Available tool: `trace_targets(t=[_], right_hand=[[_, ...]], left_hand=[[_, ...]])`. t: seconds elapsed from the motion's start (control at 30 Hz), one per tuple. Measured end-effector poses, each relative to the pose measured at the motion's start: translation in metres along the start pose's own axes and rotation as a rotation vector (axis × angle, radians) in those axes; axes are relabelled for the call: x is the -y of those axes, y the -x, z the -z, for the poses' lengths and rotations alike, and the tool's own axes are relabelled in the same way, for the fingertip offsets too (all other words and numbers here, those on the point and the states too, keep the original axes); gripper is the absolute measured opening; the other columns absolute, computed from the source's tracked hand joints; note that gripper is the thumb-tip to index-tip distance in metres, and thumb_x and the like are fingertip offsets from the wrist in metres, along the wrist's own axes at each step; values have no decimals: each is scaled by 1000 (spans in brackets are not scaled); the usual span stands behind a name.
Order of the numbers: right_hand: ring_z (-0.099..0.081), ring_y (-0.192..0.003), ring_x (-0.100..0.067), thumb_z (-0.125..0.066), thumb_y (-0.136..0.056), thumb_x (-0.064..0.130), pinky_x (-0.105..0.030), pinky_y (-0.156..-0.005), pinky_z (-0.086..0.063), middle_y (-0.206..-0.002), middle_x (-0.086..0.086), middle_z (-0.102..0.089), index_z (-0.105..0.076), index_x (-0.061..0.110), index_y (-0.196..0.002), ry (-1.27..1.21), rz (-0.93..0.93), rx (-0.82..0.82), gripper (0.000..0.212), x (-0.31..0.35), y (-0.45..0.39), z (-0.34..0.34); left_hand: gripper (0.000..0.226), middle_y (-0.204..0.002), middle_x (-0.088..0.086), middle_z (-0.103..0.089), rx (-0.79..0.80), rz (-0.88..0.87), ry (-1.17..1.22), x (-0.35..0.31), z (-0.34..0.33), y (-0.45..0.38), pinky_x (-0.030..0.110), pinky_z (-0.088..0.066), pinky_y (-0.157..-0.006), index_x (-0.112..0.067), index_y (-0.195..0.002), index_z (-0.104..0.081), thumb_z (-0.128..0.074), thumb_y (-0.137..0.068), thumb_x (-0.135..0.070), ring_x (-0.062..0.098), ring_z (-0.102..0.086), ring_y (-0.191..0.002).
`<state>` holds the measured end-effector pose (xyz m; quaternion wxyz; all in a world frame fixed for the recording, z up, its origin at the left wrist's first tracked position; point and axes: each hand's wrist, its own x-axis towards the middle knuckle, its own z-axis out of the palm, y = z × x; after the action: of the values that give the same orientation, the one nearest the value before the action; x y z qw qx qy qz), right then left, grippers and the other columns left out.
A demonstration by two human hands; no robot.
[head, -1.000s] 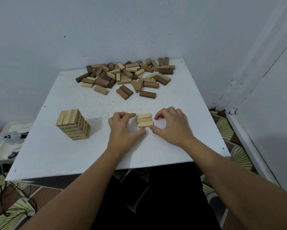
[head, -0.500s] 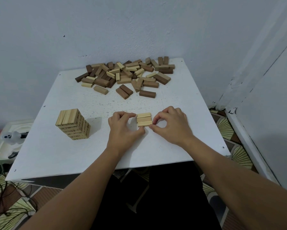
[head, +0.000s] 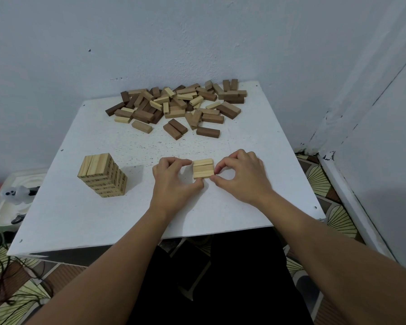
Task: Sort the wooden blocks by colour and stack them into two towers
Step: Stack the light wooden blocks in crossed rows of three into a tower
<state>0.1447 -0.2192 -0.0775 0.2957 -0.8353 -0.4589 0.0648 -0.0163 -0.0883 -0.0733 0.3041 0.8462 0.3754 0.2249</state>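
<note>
Three pale blocks (head: 203, 168) are pinched square between both hands, left (head: 174, 177) and right (head: 240, 175), mid-desk (head: 244, 207), likely readied as a layer for lifting level onto the light tower (head: 102, 175) near the left edge.

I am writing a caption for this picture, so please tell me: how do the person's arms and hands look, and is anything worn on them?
Both forearms are bare, with no sleeves in view. The left hand and right hand show no gloves, rings, watch or bracelets. Dark clothing covers the lap below.
</note>
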Motion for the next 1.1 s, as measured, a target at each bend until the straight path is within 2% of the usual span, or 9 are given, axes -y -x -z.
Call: trace_targets(t=[0.17,0.6,0.67,0.8,0.87,1.0,1.1], right_hand=[[-42,-107,-8,-69,-83,65,-32,-101,-35,-105,18,-50,-67,46,-95,-10,-3,-3,23,0,0,0],[-40,-107,-7,-67,-81,71,-32,-100,-35,-107,18,-48,-66,44,-110,16,-3,-13,39,1,0,0],[-40,-108,-8,-66,-79,73,-32,-101,-34,-109,19,-47,-61,44,-118,13,-11,-11,48,2,0,1],[-41,-116,-12,-65,-80,71,-33,-105,-30,-114,17,-47,-44,45,-140,21,-32,31,69,4,-2,4],[-41,-119,-14,-65,-81,70,-34,-107,-28,-116,17,-47,-40,46,-145,21,-44,55,73,3,-3,5],[-40,-121,-18,-66,-82,68,-39,-109,-27,-119,13,-45,-31,48,-151,36,-67,130,80,3,-7,9],[-37,-121,-19,-67,-83,67,-39,-107,-26,-119,12,-42,-24,52,-154,47,-97,216,84,4,-14,15]], left_hand=[[49,-119,-13,-45,0,13,54,-1,1,1,9,-32,-87,-32,-122,-70,-84,-76,-40,11,-36,-128],[47,-119,-12,-46,1,14,73,-1,1,1,8,-32,-88,-33,-120,-70,-85,-76,-39,11,-35,-128],[49,-119,-14,-45,3,20,66,-1,1,1,10,-33,-90,-35,-122,-68,-85,-76,-42,10,-34,-128],[58,-121,-16,-44,9,36,85,-2,2,2,25,-40,-98,-37,-128,-63,-85,-75,-42,10,-34,-128],[69,-120,-18,-45,78,45,111,-2,9,-3,30,-41,-102,-43,-133,-57,-86,-71,-46,12,-37,-127],[97,-123,-14,-49,364,108,101,-2,33,-24,42,-41,-105,-46,-144,-45,-90,-58,-52,19,-43,-126],[94,-123,-8,-52,486,139,84,-5,45,-39,41,-45,-106,-43,-143,-50,-99,-62,-41,18,-50,-122]])
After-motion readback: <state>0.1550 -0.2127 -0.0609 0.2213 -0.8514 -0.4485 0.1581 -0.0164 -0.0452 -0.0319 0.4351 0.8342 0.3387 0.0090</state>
